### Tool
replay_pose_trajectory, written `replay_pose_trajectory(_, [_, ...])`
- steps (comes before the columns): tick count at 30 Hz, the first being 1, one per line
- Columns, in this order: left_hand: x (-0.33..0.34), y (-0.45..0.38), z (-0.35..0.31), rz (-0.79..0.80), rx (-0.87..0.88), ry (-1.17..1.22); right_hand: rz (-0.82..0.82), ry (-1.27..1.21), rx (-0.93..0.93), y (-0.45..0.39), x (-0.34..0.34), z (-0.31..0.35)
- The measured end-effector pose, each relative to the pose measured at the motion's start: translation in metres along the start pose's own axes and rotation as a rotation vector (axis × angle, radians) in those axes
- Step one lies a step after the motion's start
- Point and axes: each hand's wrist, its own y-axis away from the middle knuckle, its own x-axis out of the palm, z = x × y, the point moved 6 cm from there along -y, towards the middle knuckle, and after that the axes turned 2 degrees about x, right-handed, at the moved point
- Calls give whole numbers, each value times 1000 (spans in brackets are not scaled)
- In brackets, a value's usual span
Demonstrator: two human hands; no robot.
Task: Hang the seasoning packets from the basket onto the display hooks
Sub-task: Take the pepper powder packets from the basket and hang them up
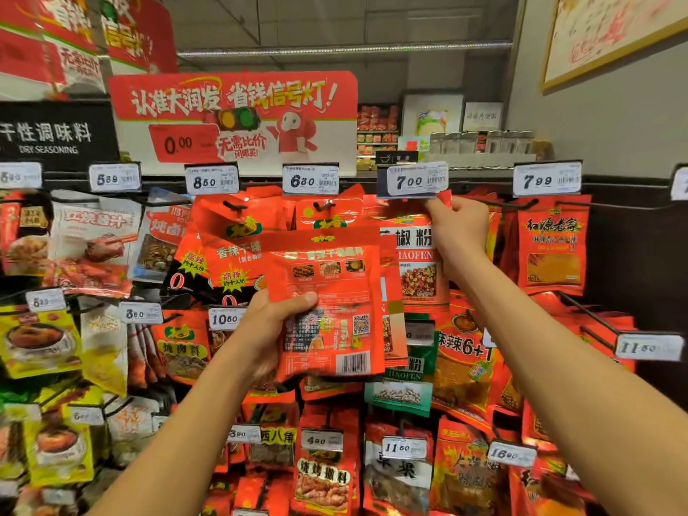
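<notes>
My left hand (277, 325) grips a red seasoning packet (327, 303) by its lower left edge, thumb across the front. Above and right of this grip, my right hand (459, 227) pinches the top edge of a chili powder packet (411, 262) just under the 7.00 price tag (413, 180). Hanging packets crowd every side.

- We cannot see the hook under the 7.00 price tag (417, 179); the right hand (459, 227) and the tag cover it.
- The left hand (277, 325) hides the lower left of its red packet (327, 303), whose small print is too blurred to read.
- At the far left, the yellow packets (39, 340) smear out.
- The frame's right edge cuts a price tag (680, 184).
</notes>
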Motion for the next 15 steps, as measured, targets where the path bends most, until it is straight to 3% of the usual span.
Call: replay_pose_trajectory(15, [1, -5, 2, 2, 19, 10, -44, 139, -117, 1, 2, 2])
